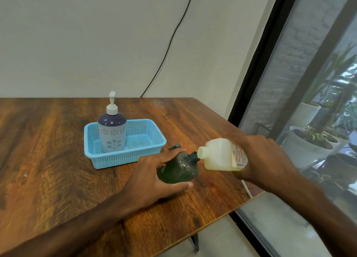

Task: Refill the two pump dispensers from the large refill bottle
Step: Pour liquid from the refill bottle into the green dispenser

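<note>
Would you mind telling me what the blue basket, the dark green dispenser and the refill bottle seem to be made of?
Blue basket: likely moulded plastic, matte, given its fine perforated walls. Dark green dispenser: tinted see-through plastic, glossy highlights. Refill bottle: milky translucent plastic, dull, with a seemingly paper label.

Two arms in view, both bare to the frame edge, no cloth on either. L forearm (pixel 87 224) shows over the table's (pixel 48 141) near edge, R forearm (pixel 318 202) beyond its right-hand corner. L hand (pixel 154 176): thumbnail cut short, long fingers. R hand (pixel 270 160): knuckles + tendons ridge the back. Both forearms slim; parts nearest cam blurred, detail unreadable.
</note>
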A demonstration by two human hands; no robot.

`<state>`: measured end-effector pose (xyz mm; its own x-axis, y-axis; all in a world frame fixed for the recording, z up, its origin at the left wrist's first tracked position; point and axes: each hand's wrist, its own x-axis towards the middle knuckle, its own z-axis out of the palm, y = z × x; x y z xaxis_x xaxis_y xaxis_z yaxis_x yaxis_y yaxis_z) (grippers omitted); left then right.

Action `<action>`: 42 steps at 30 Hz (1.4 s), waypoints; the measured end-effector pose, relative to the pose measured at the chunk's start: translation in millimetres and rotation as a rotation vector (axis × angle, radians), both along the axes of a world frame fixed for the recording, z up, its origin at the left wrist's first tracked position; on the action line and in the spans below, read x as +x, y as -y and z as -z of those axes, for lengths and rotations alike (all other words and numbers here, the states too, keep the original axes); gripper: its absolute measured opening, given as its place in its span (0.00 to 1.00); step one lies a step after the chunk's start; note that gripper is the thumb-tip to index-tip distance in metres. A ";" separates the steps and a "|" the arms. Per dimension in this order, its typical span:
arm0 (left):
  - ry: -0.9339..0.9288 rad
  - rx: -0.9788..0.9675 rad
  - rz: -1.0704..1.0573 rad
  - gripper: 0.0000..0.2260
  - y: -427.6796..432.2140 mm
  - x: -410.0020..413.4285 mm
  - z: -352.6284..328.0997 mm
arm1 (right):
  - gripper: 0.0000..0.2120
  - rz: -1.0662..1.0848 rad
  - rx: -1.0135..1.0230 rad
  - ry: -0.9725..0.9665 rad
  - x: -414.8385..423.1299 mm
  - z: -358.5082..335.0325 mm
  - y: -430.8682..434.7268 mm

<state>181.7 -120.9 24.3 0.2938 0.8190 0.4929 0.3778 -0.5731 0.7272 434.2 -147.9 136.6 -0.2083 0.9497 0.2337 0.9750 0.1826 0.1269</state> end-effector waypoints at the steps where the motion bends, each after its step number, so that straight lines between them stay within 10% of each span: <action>1: 0.000 0.003 -0.003 0.36 -0.3 0.1 0.2 | 0.37 -0.007 0.009 0.001 -0.3 -0.8 0.0; 42: 0.008 -0.007 -0.004 0.36 1.8 1.0 -0.7 | 0.35 -0.029 -0.033 0.010 -3.2 -11.2 6.3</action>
<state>182.7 -122.7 25.0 0.2859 0.8240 0.4891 0.3741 -0.5659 0.7347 430.9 -154.2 147.9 -0.2380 0.9505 0.1997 0.9679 0.2149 0.1303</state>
